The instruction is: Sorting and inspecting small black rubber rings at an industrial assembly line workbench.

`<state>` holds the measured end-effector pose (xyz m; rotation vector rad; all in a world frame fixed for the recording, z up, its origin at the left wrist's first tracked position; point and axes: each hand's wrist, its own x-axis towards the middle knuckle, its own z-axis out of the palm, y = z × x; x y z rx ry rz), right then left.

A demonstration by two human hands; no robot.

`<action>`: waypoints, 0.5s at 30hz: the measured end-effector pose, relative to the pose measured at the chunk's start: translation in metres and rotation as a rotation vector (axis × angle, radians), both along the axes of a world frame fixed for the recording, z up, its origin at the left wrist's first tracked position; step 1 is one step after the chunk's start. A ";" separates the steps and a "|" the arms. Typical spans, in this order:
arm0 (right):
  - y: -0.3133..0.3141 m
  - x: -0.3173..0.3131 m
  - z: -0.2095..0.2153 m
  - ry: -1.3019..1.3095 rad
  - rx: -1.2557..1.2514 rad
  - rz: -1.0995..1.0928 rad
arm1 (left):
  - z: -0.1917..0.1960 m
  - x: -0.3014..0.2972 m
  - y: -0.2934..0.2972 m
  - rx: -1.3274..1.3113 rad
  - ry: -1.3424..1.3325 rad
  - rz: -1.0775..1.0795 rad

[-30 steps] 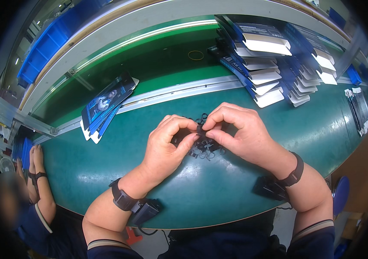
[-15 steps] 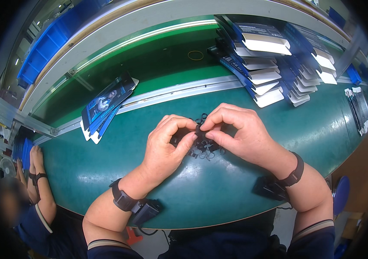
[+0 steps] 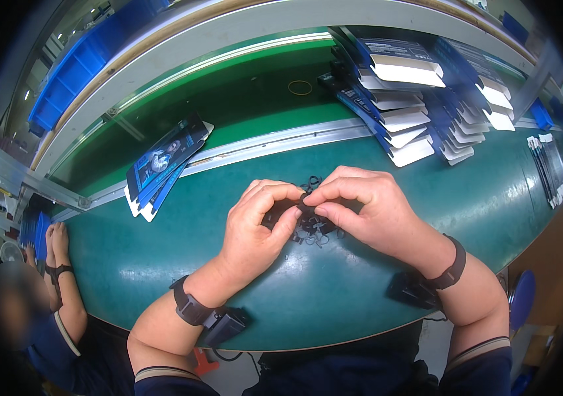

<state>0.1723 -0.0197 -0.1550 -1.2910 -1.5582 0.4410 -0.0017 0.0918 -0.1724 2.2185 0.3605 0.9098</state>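
Your left hand [image 3: 255, 224] and right hand [image 3: 367, 211] meet fingertip to fingertip just above the heap of small black rings [image 3: 314, 231], which lies on the green worktop [image 3: 163, 277] in front of you. Both hands are pinched on one small black part [image 3: 304, 201] held between them; it is too small to tell its exact shape. The heap sits right under your fingers, with a few loose rings just behind it toward the metal rail [image 3: 262, 145].

To handle this well, keep the pinch light and near the tips, so the part stays in sight between your thumbs. Rest your wrists close to the worktop beside the heap for steadiness. Work low over the heap, so a slipped piece would likely land among the rings instead of rolling off.

Left of the heap lie blue printed cards [image 3: 163, 165]; right of it and farther back stand stacked blue-and-white boxes [image 3: 413, 99].
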 end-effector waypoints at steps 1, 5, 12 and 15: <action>-0.001 0.000 0.001 0.012 -0.019 -0.003 | 0.000 0.000 0.000 0.016 0.000 -0.001; -0.002 -0.001 0.002 0.203 -0.164 0.025 | 0.002 0.000 -0.001 0.049 -0.007 0.003; -0.001 0.000 -0.006 0.552 -0.344 0.113 | 0.003 0.000 -0.002 0.071 -0.030 0.008; 0.000 0.000 -0.009 0.492 -0.327 0.115 | 0.002 -0.001 0.000 0.071 -0.018 0.017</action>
